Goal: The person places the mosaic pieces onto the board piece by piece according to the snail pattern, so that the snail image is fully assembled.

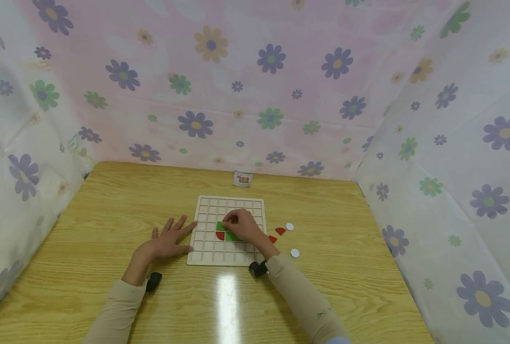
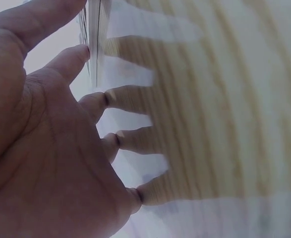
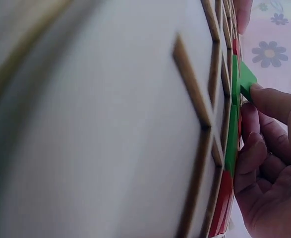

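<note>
A square wooden grid board (image 1: 207, 246) lies on the table. My right hand (image 1: 244, 225) is over its middle, pinching a green piece (image 3: 247, 82) between thumb and fingers, tilted against the grid in the right wrist view. Close to it, a red quarter-round piece (image 1: 220, 235) and a green piece (image 1: 231, 236) sit in the grid; the hand partly covers this area. To the board's left, my left hand (image 1: 166, 242) rests on the table with fingers spread, its thumb and index fingertips at the board's left edge.
Right of the board lie two red pieces (image 1: 280, 231) and two white discs, one farther back (image 1: 289, 226) and one nearer (image 1: 295, 253). A small printed card (image 1: 243, 178) is at the wooden table's (image 1: 345, 296) back edge. Flowered curtains (image 1: 237, 105) enclose the table's back and sides.
</note>
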The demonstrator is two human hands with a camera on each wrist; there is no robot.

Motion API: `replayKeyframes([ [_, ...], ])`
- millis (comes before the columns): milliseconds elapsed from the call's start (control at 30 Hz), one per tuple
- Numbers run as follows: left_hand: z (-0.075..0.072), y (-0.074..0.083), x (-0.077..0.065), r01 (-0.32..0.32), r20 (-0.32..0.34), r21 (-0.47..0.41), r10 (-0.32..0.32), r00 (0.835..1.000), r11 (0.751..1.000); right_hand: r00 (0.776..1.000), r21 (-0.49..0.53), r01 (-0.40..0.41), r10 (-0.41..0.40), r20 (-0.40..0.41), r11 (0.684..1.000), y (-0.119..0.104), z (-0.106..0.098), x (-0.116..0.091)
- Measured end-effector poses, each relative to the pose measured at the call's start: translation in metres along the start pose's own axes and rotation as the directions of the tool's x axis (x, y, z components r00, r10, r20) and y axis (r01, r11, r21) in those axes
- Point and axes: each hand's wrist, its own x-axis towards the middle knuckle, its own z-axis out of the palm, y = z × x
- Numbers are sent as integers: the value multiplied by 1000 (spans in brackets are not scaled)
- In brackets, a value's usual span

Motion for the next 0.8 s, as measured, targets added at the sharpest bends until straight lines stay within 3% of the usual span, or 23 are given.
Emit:
replayKeyframes([
  [367, 0, 0, 1, 7, 1, 5, -7, 1000, 1000, 999, 4, -33, 33, -20, 999, 3, 2, 0],
  [667, 2, -2, 0, 5, -5, 11, -5, 1000, 1000, 999, -28, -51, 51, -1, 998, -10, 0, -3],
  [800, 2, -3, 0, 4, -6, 13, -4, 1000, 1000, 1000, -37, -18, 18, -5, 999, -13, 0, -3],
])
